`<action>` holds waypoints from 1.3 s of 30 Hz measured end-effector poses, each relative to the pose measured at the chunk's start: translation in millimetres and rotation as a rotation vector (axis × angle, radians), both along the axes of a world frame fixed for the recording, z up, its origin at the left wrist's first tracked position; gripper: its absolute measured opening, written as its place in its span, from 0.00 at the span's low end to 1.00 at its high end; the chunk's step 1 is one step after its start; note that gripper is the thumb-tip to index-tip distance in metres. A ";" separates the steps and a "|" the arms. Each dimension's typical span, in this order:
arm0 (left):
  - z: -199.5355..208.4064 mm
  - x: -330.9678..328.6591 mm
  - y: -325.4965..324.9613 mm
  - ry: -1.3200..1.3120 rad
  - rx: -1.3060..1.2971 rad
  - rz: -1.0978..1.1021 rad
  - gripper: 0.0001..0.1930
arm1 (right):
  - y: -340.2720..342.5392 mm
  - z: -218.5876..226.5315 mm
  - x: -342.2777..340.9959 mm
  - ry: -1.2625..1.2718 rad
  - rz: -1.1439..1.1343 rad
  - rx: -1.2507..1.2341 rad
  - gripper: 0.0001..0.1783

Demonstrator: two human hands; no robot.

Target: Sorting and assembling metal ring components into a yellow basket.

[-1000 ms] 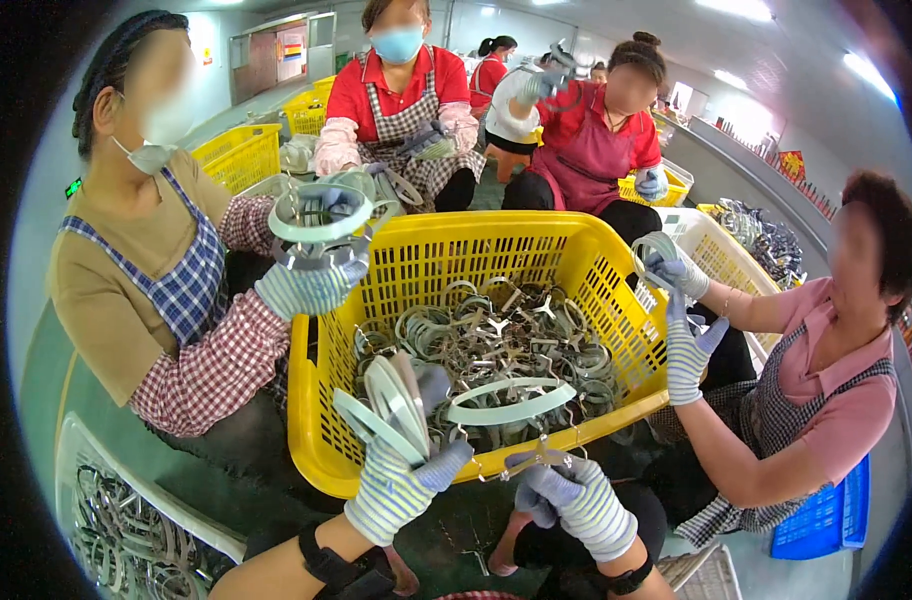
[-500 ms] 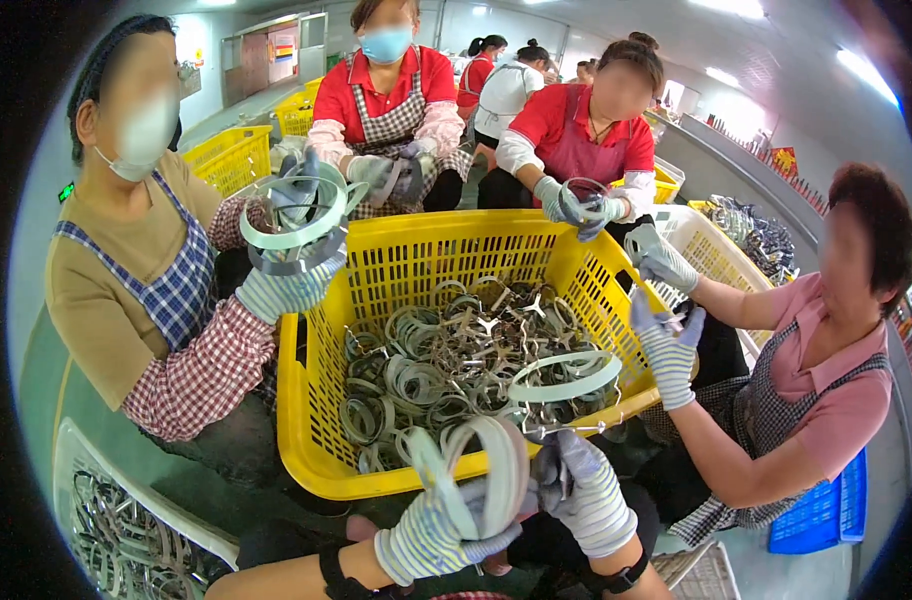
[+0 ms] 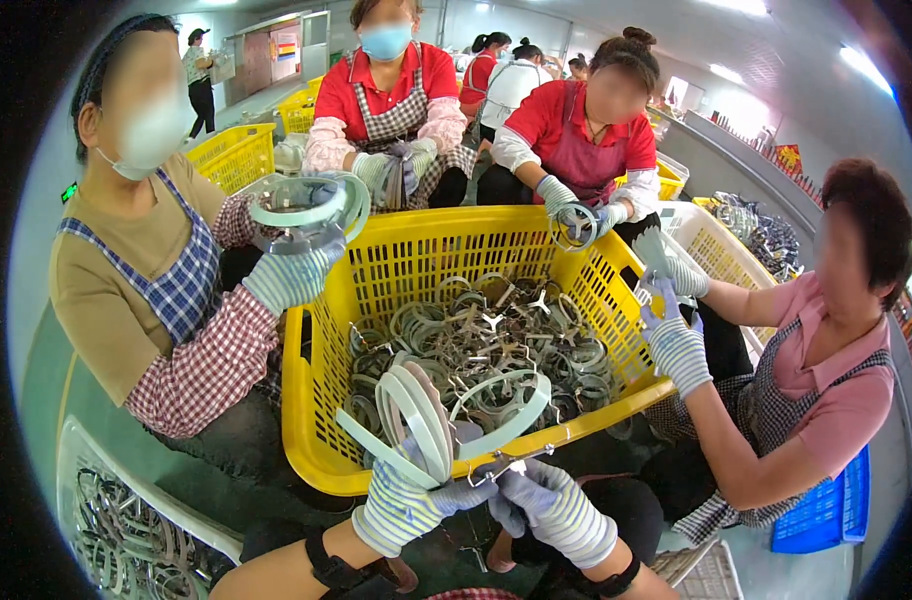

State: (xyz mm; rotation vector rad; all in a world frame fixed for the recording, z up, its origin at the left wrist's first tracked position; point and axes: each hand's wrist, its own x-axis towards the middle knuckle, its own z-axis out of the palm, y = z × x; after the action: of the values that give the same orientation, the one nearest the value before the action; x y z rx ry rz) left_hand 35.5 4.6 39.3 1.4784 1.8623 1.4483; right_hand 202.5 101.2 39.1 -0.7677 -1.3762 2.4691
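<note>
My left hand (image 3: 401, 505), in a striped glove, is closed round several pale, flat ring-shaped bands (image 3: 416, 420) that fan upward over the near rim of a yellow basket. One wider loop (image 3: 511, 430) stands out to the right of that stack. My right hand (image 3: 561, 515), gloved alike, pinches a thin silver metal strip (image 3: 521, 464). That strip spans the gap between both hands, its left end at my left fingertips. Whether it is joined to the wide loop, I cannot tell. Below the hands lies a heap of similar bands and metal pieces (image 3: 486, 330).
The large yellow basket (image 3: 306, 455) stands in front of me, with several gloved co-workers around it. A co-worker's hands hold rings (image 3: 311, 215) at the left. A white crate of metal parts (image 3: 136, 540) is at lower left, a blue crate (image 3: 826, 505) at right.
My left hand has shifted left, and its bands have fanned apart. The wide loop has come nearer, and the metal strip now shows between my hands. Someone standing appears at the back left.
</note>
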 end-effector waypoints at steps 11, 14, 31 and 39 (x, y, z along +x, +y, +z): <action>14.7 -23.4 1.7 -0.149 -0.015 -0.015 0.48 | 7.3 3.8 0.0 0.164 -0.207 -0.035 0.25; 16.2 -24.1 6.6 -0.180 -0.022 -0.144 0.51 | 5.3 4.1 -0.6 0.193 -0.046 -0.075 0.29; 23.0 -31.9 -1.3 -0.141 -0.267 -0.134 0.44 | 11.2 8.1 3.2 0.059 0.093 -0.010 0.27; 18.6 -18.8 -0.7 0.116 0.113 0.000 0.30 | 7.0 3.9 1.9 0.009 0.058 0.051 0.20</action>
State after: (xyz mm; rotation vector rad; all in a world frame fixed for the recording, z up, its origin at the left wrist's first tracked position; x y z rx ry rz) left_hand 16.7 3.9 57.9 1.6482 1.8736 1.5203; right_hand 204.5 108.2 43.1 -0.7146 -1.4727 2.4670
